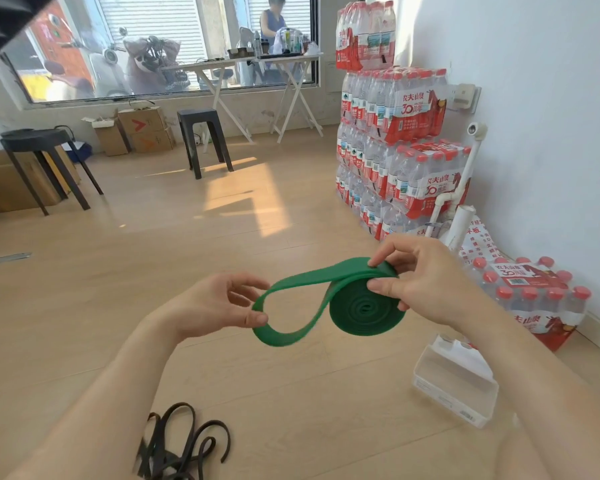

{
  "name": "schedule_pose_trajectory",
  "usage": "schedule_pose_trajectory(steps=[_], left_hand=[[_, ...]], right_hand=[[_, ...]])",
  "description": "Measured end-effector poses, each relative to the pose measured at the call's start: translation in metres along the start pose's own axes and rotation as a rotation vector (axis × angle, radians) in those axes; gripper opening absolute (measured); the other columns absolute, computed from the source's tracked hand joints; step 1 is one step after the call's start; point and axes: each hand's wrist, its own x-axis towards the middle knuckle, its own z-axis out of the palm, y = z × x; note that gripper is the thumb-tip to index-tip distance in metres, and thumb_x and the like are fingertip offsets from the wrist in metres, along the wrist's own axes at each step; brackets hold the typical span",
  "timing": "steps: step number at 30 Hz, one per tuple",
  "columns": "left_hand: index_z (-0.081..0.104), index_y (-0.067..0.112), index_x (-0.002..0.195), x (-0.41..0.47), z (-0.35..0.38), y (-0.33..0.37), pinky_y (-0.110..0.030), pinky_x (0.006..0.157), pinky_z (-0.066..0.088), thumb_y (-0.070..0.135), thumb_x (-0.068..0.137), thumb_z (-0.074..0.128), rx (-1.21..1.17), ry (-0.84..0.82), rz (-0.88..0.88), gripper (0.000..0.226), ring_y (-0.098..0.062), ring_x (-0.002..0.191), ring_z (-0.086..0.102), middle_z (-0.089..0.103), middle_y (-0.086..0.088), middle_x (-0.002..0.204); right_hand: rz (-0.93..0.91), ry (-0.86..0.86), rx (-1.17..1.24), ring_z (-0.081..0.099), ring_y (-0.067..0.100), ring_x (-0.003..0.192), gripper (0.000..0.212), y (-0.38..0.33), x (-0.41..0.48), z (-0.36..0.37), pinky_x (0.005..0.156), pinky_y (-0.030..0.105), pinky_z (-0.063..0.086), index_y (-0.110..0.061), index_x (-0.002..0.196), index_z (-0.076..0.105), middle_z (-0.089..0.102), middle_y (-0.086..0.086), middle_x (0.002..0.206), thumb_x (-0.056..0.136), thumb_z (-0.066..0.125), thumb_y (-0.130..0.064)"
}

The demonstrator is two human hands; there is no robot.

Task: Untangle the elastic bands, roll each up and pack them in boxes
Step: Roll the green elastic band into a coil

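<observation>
a tangle of black bands [179, 441] lies on the wooden floor [153, 258] at lower left. above it the left hand [215, 303] pinches the loose loop of the green band [364, 313] between thumb and fingertips. the band is held in the air between both hands, its right part already wound into a flat coil. the right hand [426, 282] grips that coil, thumb on its face and fingers curled over its top edge. below the right wrist a clear plastic box [454, 386] sits on the floor; it is blurred, perhaps with its lid open. packs of water bottles [395, 150] stand stacked against the wall.
</observation>
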Motion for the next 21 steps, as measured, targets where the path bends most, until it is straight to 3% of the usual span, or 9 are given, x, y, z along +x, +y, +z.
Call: schedule_pose_trajectory(steps=[3,7,10,14,17,21], left_hand=[[0.055,0.035,0.117,-0.002,0.017,0.023,-0.023,0.093,0.045,0.05,0.06,0.078,0.046,0.062,0.137,0.064,0.004,0.11,0.054,0.059,0.015,0.117],[0.053,0.032,0.104,0.0,0.057,0.058,-0.025,0.088,0.051,0.035,0.068,0.082,0.018,0.092,0.298,0.047,0.003,0.099,0.06,0.06,0.016,0.107],[0.056,0.037,0.098,0.004,0.062,0.059,-0.034,0.081,0.056,0.024,0.072,0.081,0.073,0.132,0.327,0.039,-0.005,0.086,0.067,0.064,0.013,0.101],[0.062,0.043,0.097,0.0,0.052,0.06,-0.035,0.084,0.055,0.023,0.075,0.079,0.138,0.145,0.321,0.034,-0.008,0.089,0.066,0.067,0.01,0.101],[0.066,0.041,0.098,-0.002,0.047,0.062,-0.033,0.086,0.052,0.024,0.076,0.077,0.228,0.187,0.321,0.03,-0.007,0.087,0.064,0.068,0.014,0.091],[0.066,0.039,0.089,-0.003,0.042,0.06,-0.024,0.078,0.051,0.022,0.07,0.082,0.167,0.239,0.313,0.029,-0.001,0.075,0.063,0.069,0.013,0.08]], right_hand=[[-0.043,-0.049,-0.134,0.067,0.016,0.079,0.027,-0.003,-0.002,0.004,0.056,0.033,0.056,-0.032,0.076,0.065,0.069,-0.007,0.075,0.072,0.082,-0.012],[-0.11,-0.102,-0.243,0.066,0.012,0.084,0.025,-0.01,-0.006,0.013,0.075,0.039,0.056,-0.032,0.08,0.065,0.069,-0.01,0.078,0.069,0.084,-0.02],[-0.114,-0.153,-0.209,0.066,0.015,0.087,0.026,-0.012,-0.008,0.015,0.074,0.037,0.056,-0.031,0.084,0.065,0.07,-0.007,0.08,0.071,0.082,-0.017],[-0.114,-0.199,-0.19,0.064,0.014,0.089,0.031,-0.013,-0.007,0.016,0.067,0.028,0.056,-0.035,0.088,0.061,0.07,-0.006,0.083,0.074,0.08,-0.016],[-0.123,-0.236,-0.235,0.064,0.014,0.09,0.035,-0.014,-0.007,0.02,0.08,0.03,0.052,-0.039,0.092,0.06,0.071,-0.006,0.086,0.074,0.081,-0.017],[-0.123,-0.221,-0.142,0.065,0.014,0.091,0.036,-0.014,-0.007,0.021,0.068,0.026,0.055,-0.039,0.093,0.064,0.071,-0.006,0.087,0.073,0.081,-0.015]])
